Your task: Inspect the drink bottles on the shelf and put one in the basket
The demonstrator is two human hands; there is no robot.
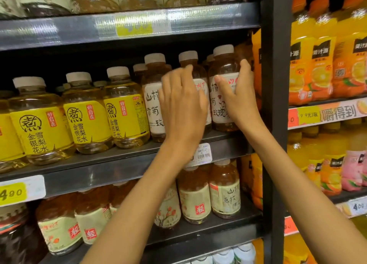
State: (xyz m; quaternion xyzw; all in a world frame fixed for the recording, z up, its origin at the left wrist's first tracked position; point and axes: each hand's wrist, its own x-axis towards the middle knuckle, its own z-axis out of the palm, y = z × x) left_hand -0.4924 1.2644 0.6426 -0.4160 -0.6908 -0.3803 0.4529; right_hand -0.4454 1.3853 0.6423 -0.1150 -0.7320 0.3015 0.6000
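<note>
I am reaching both arms up to the middle shelf (123, 158) in the centre of the frame, where brown drink bottles with white labels are standing in a row. My right hand (236, 97) is wrapping around the rightmost brown bottle (223, 65), the thumb crossing its white label and the fingers curling round its right side next to the dark shelf post (276, 105); the hand is clamped on that bottle, which is standing upright on the shelf. My left hand (180, 107) is lying with its fingers loosely spread over the front of the next brown bottle (188, 63) to the left, covering most of its label; I cannot tell whether it is gripping or only touching. A third brown bottle (155, 97) is showing just left of that hand. Further left, yellow-labelled bottles (87, 116) of pale drink are filling the same shelf. Orange juice bottles (321, 65) are crowding the right edge of the frame. A yellow price tag (13, 192) is sitting at lower left. No basket is in view.
</note>
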